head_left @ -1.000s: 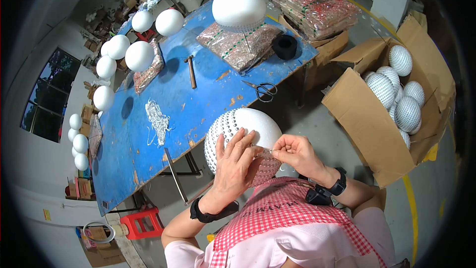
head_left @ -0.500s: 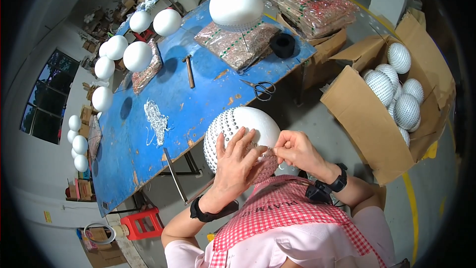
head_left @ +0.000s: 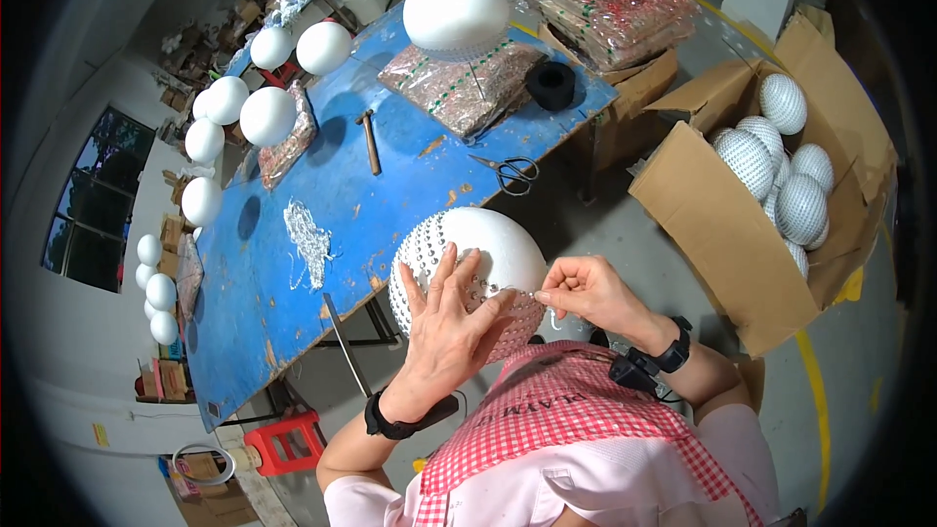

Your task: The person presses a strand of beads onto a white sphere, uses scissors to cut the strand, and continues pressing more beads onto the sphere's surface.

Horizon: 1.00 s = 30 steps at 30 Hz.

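Note:
A large white ball [head_left: 503, 244] sits in front of my apron, its left and lower sides covered in rows of silvery beads. My left hand [head_left: 447, 324] holds it, fingers spread across the surface and thumb near the edge of the beaded rows. At the ball's right side, my right hand [head_left: 586, 291] pinches a thin strand of beads [head_left: 535, 295] between thumb and fingertips. A short loose end hangs below those fingers. What supports the ball underneath is hidden.
Beyond the ball stands a blue table [head_left: 342, 171] carrying a silvery bead bundle [head_left: 308, 242], a hammer [head_left: 370, 141], scissors [head_left: 513, 174] and a black roll [head_left: 551, 85]. Plain white balls [head_left: 457, 12] stand around it. To the right, a cardboard box [head_left: 722, 234] holds several beaded balls [head_left: 802, 207].
The ball has shifted slightly left with my left hand. My right hand has moved a little outward from the ball's side, its fingertips still pinching the bead strand.

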Each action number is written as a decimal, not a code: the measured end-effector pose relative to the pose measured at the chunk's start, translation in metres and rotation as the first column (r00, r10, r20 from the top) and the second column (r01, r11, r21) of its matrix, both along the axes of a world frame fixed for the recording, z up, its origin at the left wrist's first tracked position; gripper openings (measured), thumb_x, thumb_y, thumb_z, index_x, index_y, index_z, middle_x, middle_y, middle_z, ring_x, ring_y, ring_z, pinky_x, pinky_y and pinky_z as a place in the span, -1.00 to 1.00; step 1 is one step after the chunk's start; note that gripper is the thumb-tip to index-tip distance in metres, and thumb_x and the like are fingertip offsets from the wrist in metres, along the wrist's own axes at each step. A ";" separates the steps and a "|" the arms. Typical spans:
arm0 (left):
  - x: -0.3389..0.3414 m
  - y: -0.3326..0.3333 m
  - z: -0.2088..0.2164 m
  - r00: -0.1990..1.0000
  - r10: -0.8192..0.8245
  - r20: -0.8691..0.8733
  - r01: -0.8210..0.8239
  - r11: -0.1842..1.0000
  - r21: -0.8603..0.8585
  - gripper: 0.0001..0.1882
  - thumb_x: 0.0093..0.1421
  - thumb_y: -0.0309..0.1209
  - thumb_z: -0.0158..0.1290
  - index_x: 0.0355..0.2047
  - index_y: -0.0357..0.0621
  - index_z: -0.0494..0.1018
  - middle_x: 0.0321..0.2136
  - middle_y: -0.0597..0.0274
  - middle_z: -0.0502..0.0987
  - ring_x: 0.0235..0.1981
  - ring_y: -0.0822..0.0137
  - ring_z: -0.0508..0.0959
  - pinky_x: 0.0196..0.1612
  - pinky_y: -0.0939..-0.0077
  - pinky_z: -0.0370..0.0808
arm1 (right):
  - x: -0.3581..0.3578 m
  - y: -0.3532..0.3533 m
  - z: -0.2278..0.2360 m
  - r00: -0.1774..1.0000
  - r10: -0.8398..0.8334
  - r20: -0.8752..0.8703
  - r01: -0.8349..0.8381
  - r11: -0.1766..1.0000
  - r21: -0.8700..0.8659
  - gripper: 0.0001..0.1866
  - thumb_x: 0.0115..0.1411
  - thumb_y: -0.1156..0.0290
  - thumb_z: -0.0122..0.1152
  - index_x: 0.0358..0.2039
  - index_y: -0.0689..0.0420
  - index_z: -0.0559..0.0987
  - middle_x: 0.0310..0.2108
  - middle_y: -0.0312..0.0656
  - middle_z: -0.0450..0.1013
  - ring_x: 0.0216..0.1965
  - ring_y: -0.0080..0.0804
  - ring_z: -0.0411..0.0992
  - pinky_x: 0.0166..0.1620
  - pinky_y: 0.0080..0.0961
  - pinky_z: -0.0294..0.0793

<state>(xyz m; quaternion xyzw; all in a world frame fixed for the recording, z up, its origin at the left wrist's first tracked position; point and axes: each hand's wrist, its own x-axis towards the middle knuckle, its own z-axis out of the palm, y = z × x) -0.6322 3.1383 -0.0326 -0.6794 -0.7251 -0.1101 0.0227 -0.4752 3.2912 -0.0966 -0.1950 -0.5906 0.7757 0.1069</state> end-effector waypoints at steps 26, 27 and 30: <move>0.005 0.010 0.004 0.999 -0.006 0.032 0.005 1.000 0.024 -0.46 -0.04 -0.40 0.23 0.02 0.17 0.46 0.02 0.08 0.31 0.14 0.01 0.27 0.19 0.00 0.16 | -0.001 0.004 0.010 0.996 -0.086 0.007 0.086 0.996 0.019 -0.81 0.17 0.41 0.23 -0.52 0.20 0.45 -0.66 -0.38 0.41 -0.63 -0.78 0.31 -0.58 -0.77 0.25; 0.005 0.011 0.005 0.999 -0.007 0.032 0.007 1.000 0.024 -0.46 -0.04 -0.40 0.23 0.02 0.17 0.46 0.02 0.08 0.31 0.14 0.01 0.27 0.19 0.00 0.16 | 0.000 0.005 0.012 0.995 -0.095 0.015 0.095 0.995 0.027 -0.81 0.17 0.41 0.23 -0.51 0.19 0.45 -0.66 -0.38 0.41 -0.63 -0.78 0.32 -0.57 -0.77 0.25; 0.004 0.012 0.006 0.999 -0.009 0.053 0.008 1.000 0.025 -0.46 -0.03 -0.43 0.22 0.03 0.18 0.45 0.02 0.08 0.31 0.13 0.01 0.28 0.20 -0.02 0.15 | -0.002 0.007 0.005 0.997 -0.058 0.053 0.058 0.998 -0.002 -0.80 0.17 0.39 0.23 -0.50 0.18 0.45 -0.66 -0.38 0.42 -0.63 -0.76 0.33 -0.58 -0.77 0.26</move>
